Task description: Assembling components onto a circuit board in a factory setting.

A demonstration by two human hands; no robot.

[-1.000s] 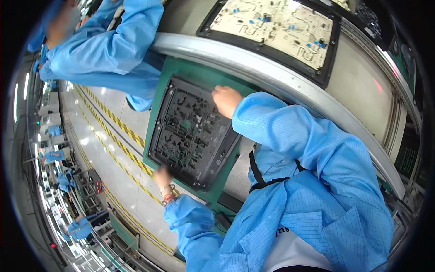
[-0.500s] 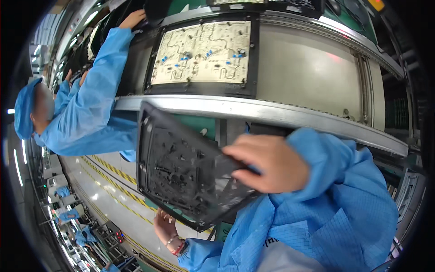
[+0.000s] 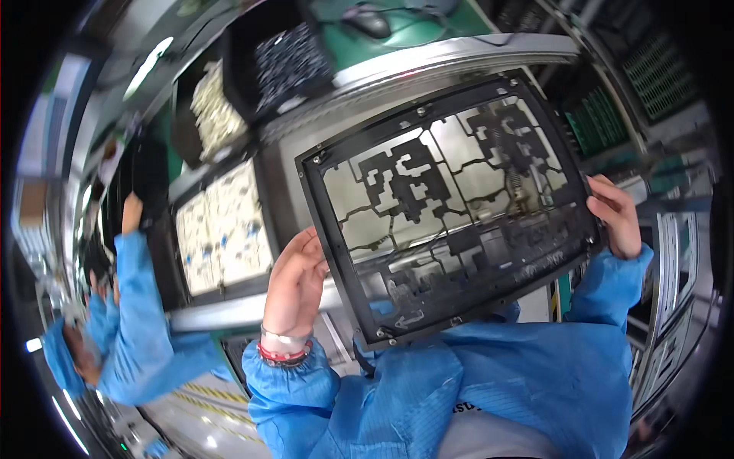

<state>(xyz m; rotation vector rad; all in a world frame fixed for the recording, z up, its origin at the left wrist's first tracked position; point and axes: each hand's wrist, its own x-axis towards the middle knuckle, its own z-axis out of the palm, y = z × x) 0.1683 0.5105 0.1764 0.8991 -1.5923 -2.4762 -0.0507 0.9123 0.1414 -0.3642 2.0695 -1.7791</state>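
Observation:
A black rectangular circuit-board carrier [image 3: 459, 249] with a screwed rim and many irregular cutouts is raised and tilted in front of me. Through its openings the pale conveyor surface shows. My left hand [image 3: 294, 287], with bracelets at the wrist, grips the carrier's left edge; its fingertips are partly hidden behind the rim. On the opposite edge, my right hand [image 3: 618, 218] is closed around the side near the lower right corner. To the left, a cream circuit board [image 3: 222, 229] with small blue parts lies in another black carrier on the conveyor.
The conveyor's metal rail [image 3: 459, 57] runs along the far side. Beyond it are black bins with pale parts [image 3: 216, 107] and dark parts [image 3: 294, 65], plus a computer mouse [image 3: 368, 21] on a green mat. At left, a co-worker in blue [image 3: 141, 329] reaches toward the line.
The carrier has swung from the left to in front of me and now faces me. My left hand has come up to its left edge; my right hand has moved to its right edge.

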